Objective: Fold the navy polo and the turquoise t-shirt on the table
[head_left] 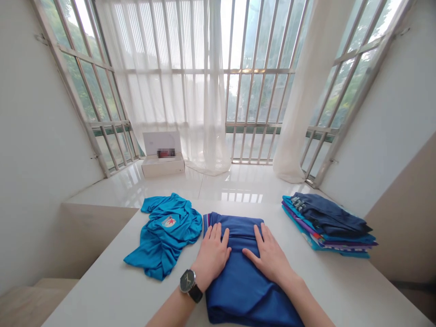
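Note:
A dark blue garment [245, 290], folded into a long rectangle, lies on the white table in front of me. Striped trim in white and red shows at its far left corner. My left hand [214, 250] rests flat on its left side, fingers stretched out and pointing away from me. On the right side my right hand [269, 254] lies flat too, its thumb spread toward the middle. Left of the folded garment is a crumpled teal T-shirt [173, 227] with a small white and red emblem. A watch [188, 281] is on my left wrist.
To the right sits a stack of folded clothes [330, 227], a dark navy one on top. At the back left, a white box [163, 165] stands on the window ledge. Sheer curtains [216, 136] hang before the barred windows. The white table [112, 272] ends at a left edge.

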Motion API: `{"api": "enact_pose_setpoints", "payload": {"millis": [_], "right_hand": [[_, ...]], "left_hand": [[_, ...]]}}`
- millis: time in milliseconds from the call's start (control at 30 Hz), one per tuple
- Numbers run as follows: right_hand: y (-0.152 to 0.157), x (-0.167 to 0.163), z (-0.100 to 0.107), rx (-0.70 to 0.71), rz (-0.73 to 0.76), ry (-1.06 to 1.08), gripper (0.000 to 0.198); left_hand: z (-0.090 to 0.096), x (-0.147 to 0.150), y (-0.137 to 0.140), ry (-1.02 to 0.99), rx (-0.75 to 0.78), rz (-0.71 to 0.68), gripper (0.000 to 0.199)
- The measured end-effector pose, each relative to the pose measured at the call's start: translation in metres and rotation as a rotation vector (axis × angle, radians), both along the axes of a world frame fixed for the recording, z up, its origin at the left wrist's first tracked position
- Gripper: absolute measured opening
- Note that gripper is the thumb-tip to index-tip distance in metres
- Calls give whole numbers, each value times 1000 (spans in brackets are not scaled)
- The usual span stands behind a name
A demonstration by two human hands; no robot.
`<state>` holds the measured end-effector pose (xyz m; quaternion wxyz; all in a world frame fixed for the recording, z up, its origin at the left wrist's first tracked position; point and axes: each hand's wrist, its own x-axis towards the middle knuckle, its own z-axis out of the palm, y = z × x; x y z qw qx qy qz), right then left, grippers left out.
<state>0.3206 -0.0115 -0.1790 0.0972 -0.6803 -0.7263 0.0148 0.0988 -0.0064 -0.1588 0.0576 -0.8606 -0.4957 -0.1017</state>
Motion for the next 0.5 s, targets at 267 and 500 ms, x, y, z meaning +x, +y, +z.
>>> {"api": "enact_pose_setpoints", "payload": {"millis": [267, 500], "right_hand": [[3, 7, -9, -31, -11, 44, 107], [3, 7, -13, -1, -27, 32, 109]], "left_hand": [[-10, 11, -7, -47, -108, 74, 65], [-7, 0, -8, -131, -114, 9, 64]]}}
